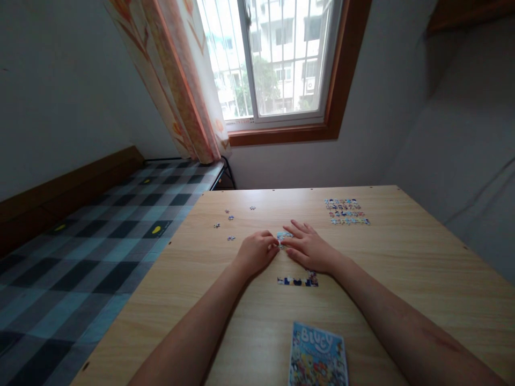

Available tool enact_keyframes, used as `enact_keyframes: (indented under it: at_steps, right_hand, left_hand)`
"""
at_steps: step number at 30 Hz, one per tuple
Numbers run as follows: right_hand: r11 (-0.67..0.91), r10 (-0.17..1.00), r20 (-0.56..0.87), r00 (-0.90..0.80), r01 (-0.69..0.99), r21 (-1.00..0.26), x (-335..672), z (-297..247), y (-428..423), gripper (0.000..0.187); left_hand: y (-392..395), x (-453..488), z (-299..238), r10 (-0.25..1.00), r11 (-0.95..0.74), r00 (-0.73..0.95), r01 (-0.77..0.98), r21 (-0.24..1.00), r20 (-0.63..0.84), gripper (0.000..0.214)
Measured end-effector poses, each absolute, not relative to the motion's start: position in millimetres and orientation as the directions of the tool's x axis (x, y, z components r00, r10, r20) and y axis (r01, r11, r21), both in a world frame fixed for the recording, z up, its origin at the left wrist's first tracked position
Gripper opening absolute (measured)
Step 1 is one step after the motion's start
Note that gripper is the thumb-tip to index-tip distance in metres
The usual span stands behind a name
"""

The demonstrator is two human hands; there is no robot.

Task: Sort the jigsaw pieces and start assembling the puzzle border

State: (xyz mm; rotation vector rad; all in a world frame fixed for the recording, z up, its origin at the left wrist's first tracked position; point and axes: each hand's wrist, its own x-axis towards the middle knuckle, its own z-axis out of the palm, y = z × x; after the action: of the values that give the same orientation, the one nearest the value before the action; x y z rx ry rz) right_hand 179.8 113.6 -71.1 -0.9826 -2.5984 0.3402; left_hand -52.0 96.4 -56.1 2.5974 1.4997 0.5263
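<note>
A partly joined jigsaw puzzle (280, 235) lies flat on the wooden table (257, 332), mostly covered by my hands. My left hand (258, 252) is at its left edge, fingers curled and pinched on a small puzzle piece (280, 244). Over the puzzle's right side rests my right hand (309, 247), palm down with fingers spread. Nearer to me, a joined strip of puzzle pieces (298, 281) runs along the table, its right end reaching up under my right wrist. How the upper part and this strip connect is hidden.
Several loose puzzle pieces (230, 217) are scattered at the back left. Rows of puzzle pieces (346, 212) lie at the back right. A blue "Bluey" puzzle box (318, 356) is at the front. A bed with a checked cover (120, 252) stands left of the table.
</note>
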Motion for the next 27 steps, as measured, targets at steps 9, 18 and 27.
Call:
enact_keyframes:
  at_steps: [9, 18, 27]
  right_hand:
    - [0.726, 0.675, 0.223, -0.703, 0.577, -0.374, 179.3, -70.3, 113.6, 0.04]
    - [0.75, 0.653, 0.277, -0.705, 0.552, -0.364, 181.2, -71.1, 113.2, 0.04]
    - [0.765, 0.642, 0.313, -0.7, 0.553, -0.33, 180.9, -68.1, 111.3, 0.03]
  left_hand:
    - [92.3, -49.0, -49.7, 0.82, -0.557, 0.52, 0.821, 0.127, 0.237, 0.021]
    - [90.7, -48.0, -45.1, 0.806, -0.576, 0.548, 0.813, 0.083, 0.223, 0.025]
    - [91.7, -47.9, -45.5, 0.809, -0.572, 0.543, 0.815, 0.089, 0.224, 0.025]
